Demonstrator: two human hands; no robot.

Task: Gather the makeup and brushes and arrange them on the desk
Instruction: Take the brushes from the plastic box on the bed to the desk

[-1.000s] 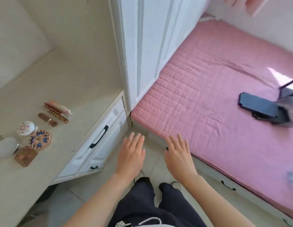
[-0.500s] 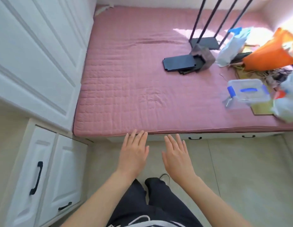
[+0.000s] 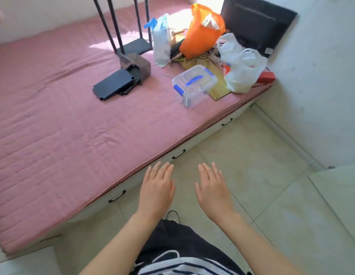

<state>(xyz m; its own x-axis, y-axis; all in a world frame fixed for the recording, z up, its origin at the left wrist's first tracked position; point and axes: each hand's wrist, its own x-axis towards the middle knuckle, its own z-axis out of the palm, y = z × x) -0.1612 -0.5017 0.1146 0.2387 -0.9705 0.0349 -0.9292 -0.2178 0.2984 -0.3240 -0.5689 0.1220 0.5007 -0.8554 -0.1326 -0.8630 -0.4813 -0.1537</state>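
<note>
My left hand (image 3: pixel 156 187) and my right hand (image 3: pixel 213 188) are held out flat side by side, palms down, over the tiled floor by the edge of the pink bed (image 3: pixel 53 126). Both hold nothing and their fingers are apart. A clear plastic box with blue clips and handle (image 3: pixel 193 85) sits on the bed's right part, well beyond my hands. What it holds cannot be made out. No desk, makeup or brushes are in view.
On the bed stand a black stand base with rods (image 3: pixel 121 80), an orange bag (image 3: pixel 202 30), a white plastic bag (image 3: pixel 241 68) and a black monitor (image 3: pixel 256 22). Drawers with black handles (image 3: pixel 178 154) line the bed front. A white wall (image 3: pixel 321 76) closes the right.
The view has swung right, away from the desk and its makeup, past the wardrobe, to the cluttered right end of the bed. My hands stay open and empty in front of me.
</note>
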